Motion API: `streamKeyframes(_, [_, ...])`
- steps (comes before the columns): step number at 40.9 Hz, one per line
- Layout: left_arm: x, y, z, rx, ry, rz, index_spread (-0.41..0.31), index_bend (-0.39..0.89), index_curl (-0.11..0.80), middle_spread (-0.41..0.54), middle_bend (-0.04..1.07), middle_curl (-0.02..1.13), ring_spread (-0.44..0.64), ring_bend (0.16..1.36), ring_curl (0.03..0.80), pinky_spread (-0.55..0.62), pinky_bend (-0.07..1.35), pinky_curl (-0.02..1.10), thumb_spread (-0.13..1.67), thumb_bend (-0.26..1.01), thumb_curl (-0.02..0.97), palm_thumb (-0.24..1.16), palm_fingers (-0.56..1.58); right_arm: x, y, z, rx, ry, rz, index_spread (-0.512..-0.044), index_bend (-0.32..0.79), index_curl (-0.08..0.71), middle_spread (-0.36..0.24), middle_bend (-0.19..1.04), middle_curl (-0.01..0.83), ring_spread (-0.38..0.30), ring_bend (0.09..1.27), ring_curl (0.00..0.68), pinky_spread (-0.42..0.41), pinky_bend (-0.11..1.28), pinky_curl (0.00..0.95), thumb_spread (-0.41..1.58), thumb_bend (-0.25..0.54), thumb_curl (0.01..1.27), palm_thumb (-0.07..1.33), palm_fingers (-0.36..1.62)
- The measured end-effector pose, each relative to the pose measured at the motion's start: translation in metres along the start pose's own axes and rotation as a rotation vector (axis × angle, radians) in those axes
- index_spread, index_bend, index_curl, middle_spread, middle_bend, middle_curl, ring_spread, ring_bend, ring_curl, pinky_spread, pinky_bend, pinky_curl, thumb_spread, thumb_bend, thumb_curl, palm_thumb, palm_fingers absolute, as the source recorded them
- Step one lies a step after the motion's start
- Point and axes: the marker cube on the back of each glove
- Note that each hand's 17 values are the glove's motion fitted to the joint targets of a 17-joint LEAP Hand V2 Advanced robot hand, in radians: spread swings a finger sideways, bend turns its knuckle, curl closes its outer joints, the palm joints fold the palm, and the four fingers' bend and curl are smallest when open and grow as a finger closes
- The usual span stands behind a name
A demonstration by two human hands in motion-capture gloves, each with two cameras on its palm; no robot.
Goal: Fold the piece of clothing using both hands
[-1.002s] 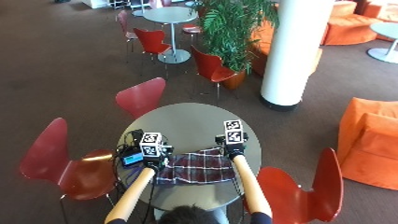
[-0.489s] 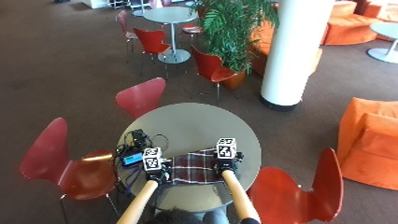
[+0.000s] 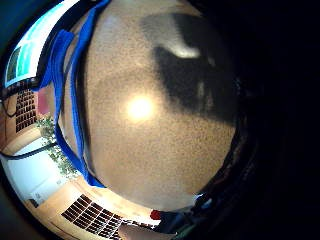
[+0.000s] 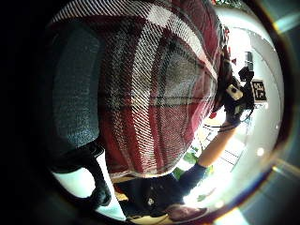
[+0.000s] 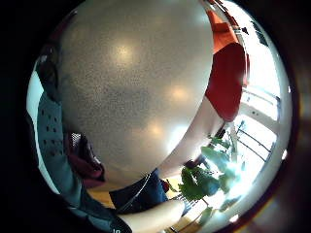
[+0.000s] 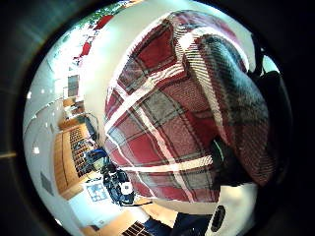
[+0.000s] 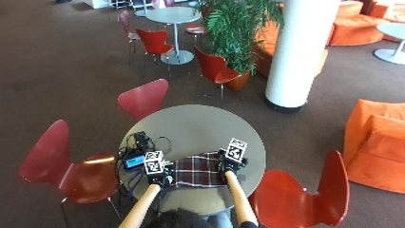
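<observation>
- Seen from the outside view, a red plaid garment point(image 7: 197, 170) is spread flat on the near part of a round grey table point(image 7: 190, 128). It is flanked by the left hand point(image 7: 156, 176) at one end and the right hand point(image 7: 230, 165) at the other, each over an edge of the cloth. Whether fingers are curled into the fabric cannot be told from this view. A tangle of black cables with a small blue-screened device point(image 7: 133, 163) lies on the table beside the left hand. Red chairs point(image 7: 143, 98) are set around the table.
- From the left thumb side palm view, the garment point(image 4: 159, 93) fills most of the frame; a dark gloved finger point(image 4: 75, 112) is seen lying against the cloth, so the fabric is taken to be pinched. The other hand point(image 4: 236, 101) is visible at the far end of the garment.
- From the left little finger side palm view, bare tabletop point(image 3: 150, 130) and blue cable point(image 3: 67, 100) are shown — no cloth.
- From the right thumb side palm view, the plaid point(image 6: 167, 123) is seen bunched over a dark finger point(image 6: 231, 164) — grasped at its edge.
- From the right little finger side palm view, mostly tabletop point(image 5: 131, 82) is shown, with a red chair point(image 5: 226, 80) beyond its rim.
</observation>
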Motion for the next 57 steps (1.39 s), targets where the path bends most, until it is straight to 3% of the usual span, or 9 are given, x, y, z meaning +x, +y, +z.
streamKeyframes(6, [0.007,0.000,0.000,-0.004,0.036,0.012,0.020,0.18,0.374,0.232,0.15,0.24,0.50,0.35,0.257,0.46,0.19,0.29,1.56,0.00,0.135,0.09,-0.07,0.022,0.000,-0.007,-0.021,-0.022,0.068,-0.256,0.23,0.211,-0.210,0.44,0.507,-0.249,0.74,0.458,-0.380,0.62,0.351,0.96,0.098,0.44,0.92,1.34])
streamKeyframes(14, [0.024,0.009,-0.010,-0.059,0.053,0.090,0.028,0.18,0.374,0.229,0.15,0.23,0.50,0.35,0.256,0.46,0.19,0.30,1.55,0.01,0.151,0.12,-0.05,0.046,0.001,-0.033,0.043,-0.005,0.092,-0.265,0.21,0.284,-0.219,0.44,0.513,-0.252,0.73,0.457,-0.391,0.60,0.358,0.89,0.047,0.46,0.97,1.35])
streamKeyframes(22, [0.027,0.012,-0.042,-0.004,0.059,0.176,0.032,0.17,0.368,0.226,0.15,0.23,0.49,0.37,0.261,0.45,0.20,0.30,1.55,0.01,0.159,0.13,-0.05,0.035,0.020,-0.070,0.055,0.029,0.072,-0.269,0.19,0.333,-0.221,0.43,0.517,-0.254,0.72,0.458,-0.392,0.59,0.369,0.82,-0.008,0.48,0.99,1.34])
streamKeyframes(28, [0.010,0.021,-0.069,0.045,0.038,0.094,0.033,0.16,0.360,0.221,0.16,0.23,0.49,0.40,0.266,0.44,0.21,0.31,1.54,0.01,0.162,0.12,-0.04,0.003,-0.006,-0.076,0.058,0.091,0.055,-0.270,0.18,0.355,-0.226,0.43,0.520,-0.254,0.71,0.459,-0.390,0.59,0.377,0.76,-0.027,0.50,0.99,1.33])
streamKeyframes(36, [-0.003,-0.025,-0.076,0.168,0.075,0.165,0.033,0.17,0.354,0.219,0.16,0.22,0.49,0.40,0.267,0.43,0.22,0.32,1.54,0.01,0.167,0.12,-0.04,-0.053,-0.003,-0.095,0.124,0.237,0.014,-0.273,0.17,0.374,-0.228,0.42,0.519,-0.260,0.71,0.462,-0.389,0.59,0.383,0.68,-0.034,0.53,0.98,1.32])
streamKeyframes(40, [-0.001,0.001,-0.090,0.166,0.111,0.218,0.037,0.17,0.352,0.214,0.16,0.23,0.49,0.41,0.268,0.43,0.22,0.32,1.54,0.01,0.169,0.12,-0.04,-0.086,0.018,-0.103,0.169,0.331,-0.020,-0.274,0.17,0.380,-0.231,0.41,0.518,-0.261,0.71,0.462,-0.390,0.59,0.385,0.63,-0.039,0.55,0.96,1.31])
streamKeyframes(45, [-0.007,0.001,-0.096,0.169,0.137,0.245,0.034,0.18,0.356,0.200,0.17,0.23,0.48,0.42,0.270,0.43,0.21,0.32,1.54,0.01,0.170,0.13,-0.02,-0.109,0.034,-0.105,0.174,0.388,-0.038,-0.275,0.16,0.385,-0.232,0.40,0.518,-0.262,0.72,0.464,-0.390,0.59,0.387,0.58,-0.036,0.57,0.96,1.31])
streamKeyframes(52, [-0.042,-0.025,-0.103,0.354,0.122,0.201,0.033,0.18,0.359,0.193,0.17,0.24,0.47,0.42,0.269,0.43,0.21,0.32,1.55,0.01,0.176,0.14,-0.02,-0.137,0.051,-0.102,0.125,0.387,-0.064,-0.275,0.16,0.389,-0.235,0.41,0.520,-0.262,0.71,0.465,-0.390,0.59,0.391,0.55,-0.036,0.59,0.95,1.31])
streamKeyframes(57, [-0.067,-0.016,-0.114,0.502,0.184,0.167,0.040,0.19,0.365,0.185,0.18,0.24,0.46,0.43,0.270,0.42,0.19,0.32,1.56,0.03,0.181,0.16,0.01,-0.177,0.111,-0.095,0.046,0.309,-0.195,-0.276,0.14,0.385,-0.236,0.41,0.525,-0.263,0.72,0.468,-0.390,0.59,0.394,0.54,-0.033,0.60,0.96,1.30])
